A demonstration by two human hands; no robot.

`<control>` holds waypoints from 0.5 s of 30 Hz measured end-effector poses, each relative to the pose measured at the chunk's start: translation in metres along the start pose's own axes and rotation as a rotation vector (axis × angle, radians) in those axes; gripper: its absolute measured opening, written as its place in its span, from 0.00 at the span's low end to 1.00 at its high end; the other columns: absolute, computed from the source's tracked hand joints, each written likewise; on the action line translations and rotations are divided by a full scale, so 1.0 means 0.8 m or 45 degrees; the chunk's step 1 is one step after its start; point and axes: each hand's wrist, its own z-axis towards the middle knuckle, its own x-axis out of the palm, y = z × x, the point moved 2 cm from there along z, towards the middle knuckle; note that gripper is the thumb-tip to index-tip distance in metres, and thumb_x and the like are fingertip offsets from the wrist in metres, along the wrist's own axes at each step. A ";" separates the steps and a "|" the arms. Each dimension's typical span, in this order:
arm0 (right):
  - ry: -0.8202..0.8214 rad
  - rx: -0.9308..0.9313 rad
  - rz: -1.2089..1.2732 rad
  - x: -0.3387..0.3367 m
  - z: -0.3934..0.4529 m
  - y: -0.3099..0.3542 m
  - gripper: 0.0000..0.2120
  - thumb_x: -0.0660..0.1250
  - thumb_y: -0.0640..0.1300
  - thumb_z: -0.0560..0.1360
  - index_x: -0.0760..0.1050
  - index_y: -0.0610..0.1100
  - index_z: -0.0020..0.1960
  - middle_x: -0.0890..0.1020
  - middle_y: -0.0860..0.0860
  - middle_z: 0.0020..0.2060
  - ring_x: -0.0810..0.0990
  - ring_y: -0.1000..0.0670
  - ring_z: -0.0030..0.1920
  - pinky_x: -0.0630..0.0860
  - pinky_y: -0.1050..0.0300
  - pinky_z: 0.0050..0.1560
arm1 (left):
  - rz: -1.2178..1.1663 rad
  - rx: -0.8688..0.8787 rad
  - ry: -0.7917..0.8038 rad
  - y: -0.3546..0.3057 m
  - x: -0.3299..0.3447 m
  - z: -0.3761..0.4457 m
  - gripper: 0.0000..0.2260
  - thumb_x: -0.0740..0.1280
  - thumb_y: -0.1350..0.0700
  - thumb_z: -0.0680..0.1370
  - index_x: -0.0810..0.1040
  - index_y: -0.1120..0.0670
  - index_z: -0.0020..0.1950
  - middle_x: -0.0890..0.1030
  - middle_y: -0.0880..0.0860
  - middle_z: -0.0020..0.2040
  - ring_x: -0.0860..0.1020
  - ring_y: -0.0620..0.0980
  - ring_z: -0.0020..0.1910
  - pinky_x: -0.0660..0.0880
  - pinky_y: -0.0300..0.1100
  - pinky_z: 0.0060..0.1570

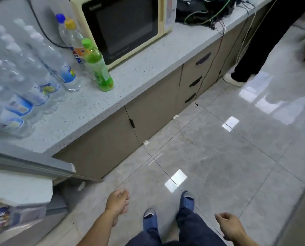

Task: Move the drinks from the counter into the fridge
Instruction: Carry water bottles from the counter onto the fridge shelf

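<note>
**Both grips empty, drinks on the table**

While the left grip (pixel 118 203) and right grip (pixel 229 226) hang loosely curled and empty above the floor (pixel 219 157), the drinks stand well ahead and leftward on the table (pixel 139 64). Nearest is a green bottle (pixel 98 68), green-capped; behind it a yellow-capped bottle (pixel 75 39) and a blue-capped one (pixel 62 27). Farther left, clear water bottles (pixel 29 71) blur together, cut off by the frame edge.

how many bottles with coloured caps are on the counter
3, clustered left of the microwave: blue-capped bottle at the back, yellow-capped bottle before it, green bottle nearest the counter edge. Others may hide behind the white-capped water bottles.
</note>
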 end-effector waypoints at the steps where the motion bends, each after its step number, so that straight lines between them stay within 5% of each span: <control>1: 0.025 -0.033 -0.030 -0.005 0.015 0.020 0.11 0.70 0.45 0.76 0.78 0.40 0.39 0.75 0.48 0.26 0.73 0.46 0.30 0.73 0.55 0.37 | -0.036 -0.048 -0.040 0.000 0.003 -0.006 0.08 0.62 0.52 0.82 0.77 0.56 0.53 0.82 0.55 0.50 0.79 0.52 0.45 0.77 0.42 0.41; 5: 0.117 -0.202 -0.093 -0.023 0.071 0.114 0.13 0.70 0.45 0.76 0.77 0.39 0.36 0.74 0.50 0.21 0.70 0.48 0.24 0.69 0.59 0.29 | -0.197 -0.151 -0.165 0.011 0.019 -0.031 0.09 0.64 0.53 0.81 0.78 0.58 0.49 0.82 0.57 0.44 0.76 0.53 0.37 0.73 0.42 0.38; 10: 0.275 -0.394 -0.182 -0.024 0.110 0.223 0.10 0.69 0.45 0.77 0.80 0.40 0.43 0.75 0.50 0.26 0.72 0.47 0.29 0.67 0.56 0.34 | -0.370 -0.240 -0.368 0.017 0.034 -0.061 0.10 0.68 0.52 0.79 0.80 0.59 0.47 0.83 0.60 0.45 0.77 0.55 0.36 0.74 0.44 0.37; 15: 0.401 -0.565 -0.244 0.001 0.098 0.318 0.08 0.70 0.42 0.77 0.79 0.40 0.40 0.77 0.51 0.27 0.74 0.50 0.30 0.69 0.59 0.35 | -0.484 -0.209 -0.551 0.005 0.040 -0.075 0.11 0.71 0.55 0.77 0.80 0.59 0.38 0.83 0.55 0.32 0.80 0.54 0.34 0.75 0.42 0.38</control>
